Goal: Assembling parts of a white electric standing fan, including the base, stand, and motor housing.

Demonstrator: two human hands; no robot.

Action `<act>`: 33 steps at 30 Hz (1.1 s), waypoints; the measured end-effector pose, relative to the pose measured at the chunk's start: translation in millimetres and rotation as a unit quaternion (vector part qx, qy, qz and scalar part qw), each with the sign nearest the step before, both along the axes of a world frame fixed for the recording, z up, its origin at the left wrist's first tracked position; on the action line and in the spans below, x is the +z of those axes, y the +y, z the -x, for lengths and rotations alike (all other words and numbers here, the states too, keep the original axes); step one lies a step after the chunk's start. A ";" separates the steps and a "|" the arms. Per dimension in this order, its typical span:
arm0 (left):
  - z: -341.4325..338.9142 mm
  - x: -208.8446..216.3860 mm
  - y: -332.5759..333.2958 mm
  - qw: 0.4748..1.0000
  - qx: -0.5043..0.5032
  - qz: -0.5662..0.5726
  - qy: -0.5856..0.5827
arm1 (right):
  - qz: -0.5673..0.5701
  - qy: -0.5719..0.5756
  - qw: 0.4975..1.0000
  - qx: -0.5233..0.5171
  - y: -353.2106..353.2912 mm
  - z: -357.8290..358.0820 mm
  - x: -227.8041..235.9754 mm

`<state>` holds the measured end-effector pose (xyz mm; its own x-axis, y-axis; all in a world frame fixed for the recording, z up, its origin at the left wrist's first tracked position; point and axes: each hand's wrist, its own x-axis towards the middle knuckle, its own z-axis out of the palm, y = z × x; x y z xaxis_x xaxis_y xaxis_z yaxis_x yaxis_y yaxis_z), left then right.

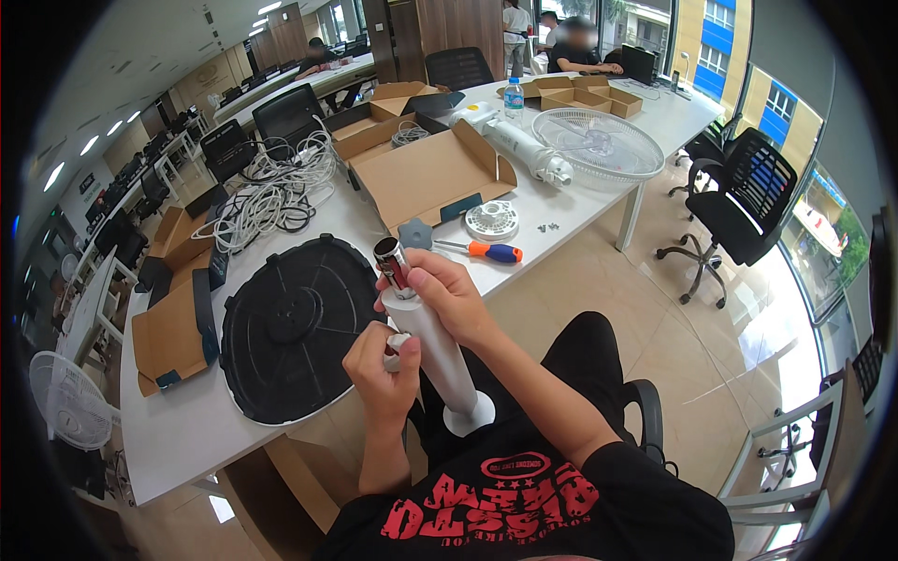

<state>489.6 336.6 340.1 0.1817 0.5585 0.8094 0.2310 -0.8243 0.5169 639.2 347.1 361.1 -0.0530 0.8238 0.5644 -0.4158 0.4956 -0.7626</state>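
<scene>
the black base (295,332) lies on the desk (178,425) at 9 o'clock of the hands. the left hand (382,369) clamps the white pole (440,351) low; the right hand (444,290) clamps it near its top. a screwdriver (491,251) lies at 1 o'clock.

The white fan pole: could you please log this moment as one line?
right hand: grips white fan pole near top | left hand: pinches side knob | round black base: on table
</scene>
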 end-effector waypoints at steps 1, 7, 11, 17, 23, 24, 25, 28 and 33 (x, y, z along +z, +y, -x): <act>-1.5 4.2 -4.6 0.999 -0.004 0.030 -0.009 | 0.003 0.002 1.000 0.001 -0.5 1.3 0.6; 4.2 11.8 -8.0 0.999 0.000 0.026 0.028 | -0.002 -0.016 1.000 0.001 -0.5 2.8 -0.6; 19.2 18.4 5.9 0.989 -0.013 -0.125 0.073 | 0.009 0.018 0.999 0.036 -11.1 11.1 9.4; 35.3 17.1 11.6 0.982 0.033 -0.173 0.075 | -0.057 -0.087 0.994 -0.026 -2.9 18.1 1.5; 27.7 13.2 -5.4 0.999 0.036 -0.026 0.031 | -0.023 -0.076 0.996 -0.035 -3.1 22.9 6.4; 22.2 16.0 -10.2 0.998 0.052 0.007 0.028 | -0.027 -0.067 0.997 -0.038 -2.3 24.0 4.7; 19.5 16.6 -13.0 0.998 0.053 0.008 0.027 | -0.030 -0.058 0.997 -0.040 -2.0 24.6 3.7; 19.4 18.8 -19.2 0.995 0.091 0.032 0.031 | -0.024 -0.057 0.997 -0.037 -1.2 25.0 6.0; 38.3 19.5 -20.9 0.989 0.121 -0.054 0.061 | -0.021 -0.056 0.998 -0.016 -1.2 39.9 8.1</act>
